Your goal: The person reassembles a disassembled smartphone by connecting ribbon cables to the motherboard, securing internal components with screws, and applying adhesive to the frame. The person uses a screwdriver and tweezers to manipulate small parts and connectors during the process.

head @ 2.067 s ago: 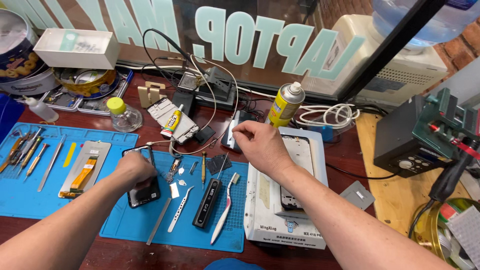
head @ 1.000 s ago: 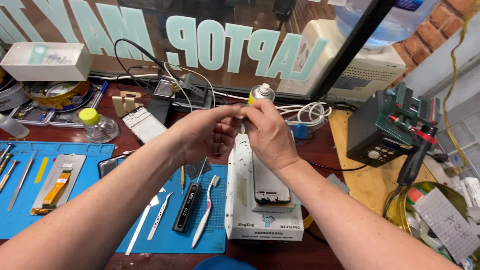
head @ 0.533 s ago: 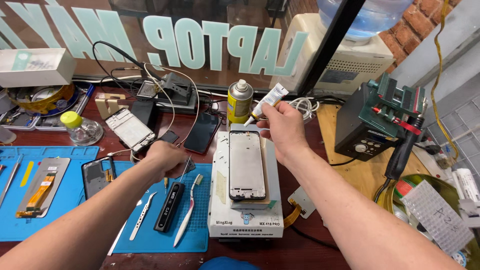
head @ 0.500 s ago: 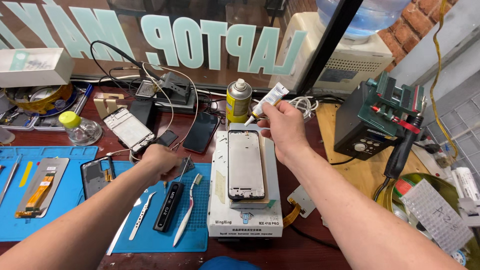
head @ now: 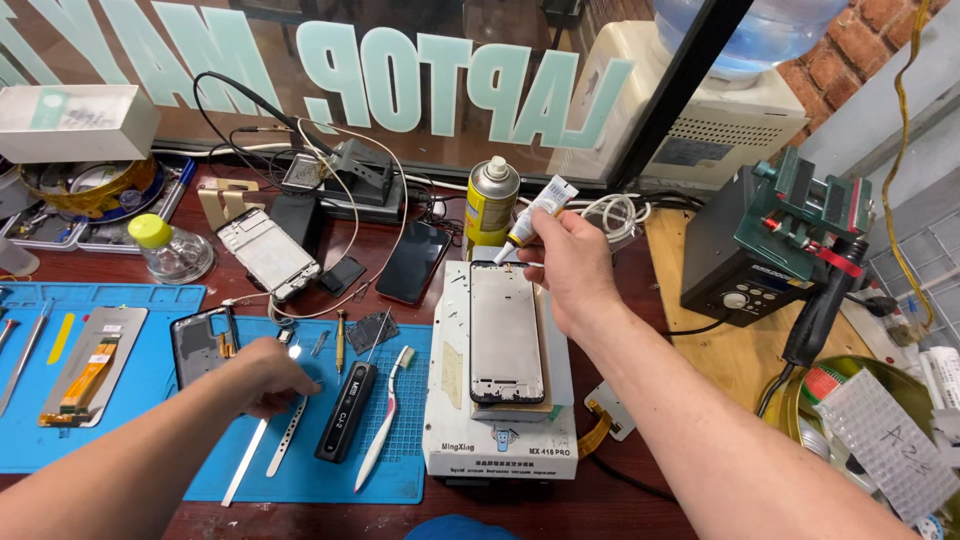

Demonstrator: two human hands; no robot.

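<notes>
Your right hand (head: pixel 568 270) gripping a small glue tube (head: pixel 535 211) over the phone frame (head: pixel 506 333), spray can (head: pixel 492 202) just beyond, your left hand (head: pixel 268 375) curled loosely on the blue mat (head: pixel 400 470), touching metal pry tools (head: pixel 288 447).

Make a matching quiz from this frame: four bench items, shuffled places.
Items:
1. glue tube
2. phone frame
3. toothbrush
4. spray can

Places:
A. on the blue mat
B. standing behind the heating plate
C. held in the right hand
D. lying on the heating plate

Pairs: 1-C, 2-D, 3-A, 4-B
</notes>
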